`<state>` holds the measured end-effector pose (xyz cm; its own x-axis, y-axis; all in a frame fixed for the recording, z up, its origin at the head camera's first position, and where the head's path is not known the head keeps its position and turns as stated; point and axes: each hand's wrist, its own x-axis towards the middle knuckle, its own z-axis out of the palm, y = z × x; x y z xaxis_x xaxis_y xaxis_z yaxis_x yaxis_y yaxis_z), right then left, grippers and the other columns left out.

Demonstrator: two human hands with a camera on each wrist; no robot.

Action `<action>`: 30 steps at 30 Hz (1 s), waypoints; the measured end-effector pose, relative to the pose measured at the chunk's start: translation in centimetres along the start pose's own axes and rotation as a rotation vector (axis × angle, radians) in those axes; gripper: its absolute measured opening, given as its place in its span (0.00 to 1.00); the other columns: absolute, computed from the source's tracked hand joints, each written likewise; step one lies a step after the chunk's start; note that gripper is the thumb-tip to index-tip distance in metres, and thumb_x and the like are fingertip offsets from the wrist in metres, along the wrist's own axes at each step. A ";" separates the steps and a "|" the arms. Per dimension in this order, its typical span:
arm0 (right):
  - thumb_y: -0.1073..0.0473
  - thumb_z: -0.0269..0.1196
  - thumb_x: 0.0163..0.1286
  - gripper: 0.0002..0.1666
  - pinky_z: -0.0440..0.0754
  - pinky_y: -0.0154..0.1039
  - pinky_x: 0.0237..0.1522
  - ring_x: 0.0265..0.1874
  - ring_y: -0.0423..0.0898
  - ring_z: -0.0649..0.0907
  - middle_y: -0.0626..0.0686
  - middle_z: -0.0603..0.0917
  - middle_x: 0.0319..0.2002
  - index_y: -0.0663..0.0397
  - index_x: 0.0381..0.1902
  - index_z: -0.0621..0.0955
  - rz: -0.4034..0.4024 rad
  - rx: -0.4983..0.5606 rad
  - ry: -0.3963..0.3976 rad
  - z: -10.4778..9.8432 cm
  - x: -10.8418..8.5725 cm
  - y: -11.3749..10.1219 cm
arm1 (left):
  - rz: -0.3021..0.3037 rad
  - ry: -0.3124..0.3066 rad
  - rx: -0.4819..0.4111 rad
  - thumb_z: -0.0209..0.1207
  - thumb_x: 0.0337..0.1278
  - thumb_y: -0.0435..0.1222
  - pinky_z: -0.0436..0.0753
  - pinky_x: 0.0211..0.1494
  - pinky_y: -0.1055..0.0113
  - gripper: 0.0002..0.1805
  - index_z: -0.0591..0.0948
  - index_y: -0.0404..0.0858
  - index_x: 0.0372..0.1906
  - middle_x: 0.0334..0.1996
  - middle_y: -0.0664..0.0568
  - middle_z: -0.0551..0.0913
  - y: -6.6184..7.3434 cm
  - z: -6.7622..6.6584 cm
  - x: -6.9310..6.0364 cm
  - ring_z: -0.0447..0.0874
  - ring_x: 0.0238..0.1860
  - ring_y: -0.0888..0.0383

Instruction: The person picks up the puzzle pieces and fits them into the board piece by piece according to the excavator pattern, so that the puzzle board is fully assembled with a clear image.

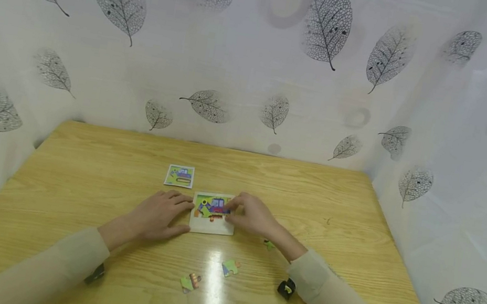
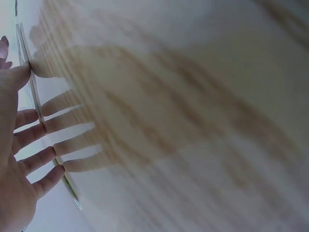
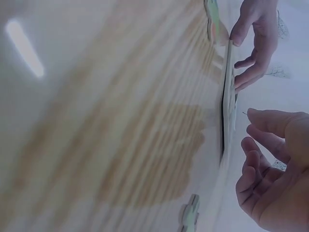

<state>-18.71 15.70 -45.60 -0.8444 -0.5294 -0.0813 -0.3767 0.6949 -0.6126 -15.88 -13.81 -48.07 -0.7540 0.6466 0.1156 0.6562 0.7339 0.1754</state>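
Cream cloth sleeves lead to my left hand and right hand, grip apart; one bump could slide the white, square, wooden-looking puzzle board.

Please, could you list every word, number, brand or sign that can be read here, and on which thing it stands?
No readable text anywhere.
Picture card: print too small to tell any lettering.
Puzzle board: coloured picture, no legible words.
Black object by the right sleeve: yellowish mark, unreadable.

Enclosed on three sides by whitish sheeting, printed with dark skeleton leaves. Furnished with wood-grained table; streaked near front by glare.
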 end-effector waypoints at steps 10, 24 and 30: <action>0.56 0.72 0.69 0.12 0.76 0.27 0.22 0.20 0.31 0.75 0.48 0.89 0.35 0.55 0.46 0.90 -0.001 0.023 0.051 0.0 -5.4 -0.3 | 0.000 -0.011 0.003 0.61 0.71 0.56 0.80 0.71 0.40 0.33 0.80 0.39 0.68 0.67 0.44 0.83 0.1 0.0 0.0 0.79 0.69 0.41; 0.51 0.77 0.64 0.07 0.81 0.27 0.30 0.25 0.28 0.79 0.40 0.89 0.28 0.45 0.35 0.90 0.103 -0.025 0.040 1.8 -10.6 -1.1 | 0.000 -0.009 0.015 0.61 0.70 0.56 0.80 0.71 0.40 0.33 0.80 0.38 0.68 0.67 0.43 0.83 0.2 -0.2 -0.1 0.80 0.68 0.41; 0.52 0.75 0.64 0.07 0.80 0.27 0.31 0.24 0.27 0.78 0.39 0.88 0.28 0.45 0.38 0.90 0.096 -0.003 0.008 2.4 -10.8 -1.2 | 0.001 -0.008 0.018 0.61 0.70 0.56 0.81 0.71 0.39 0.33 0.80 0.38 0.68 0.67 0.43 0.83 0.2 -0.2 0.0 0.80 0.68 0.41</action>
<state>-8.25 19.45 -45.90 -0.8797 -0.4565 -0.1331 -0.2952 0.7437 -0.5999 -15.70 -13.70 -47.84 -0.7529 0.6493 0.1078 0.6578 0.7365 0.1578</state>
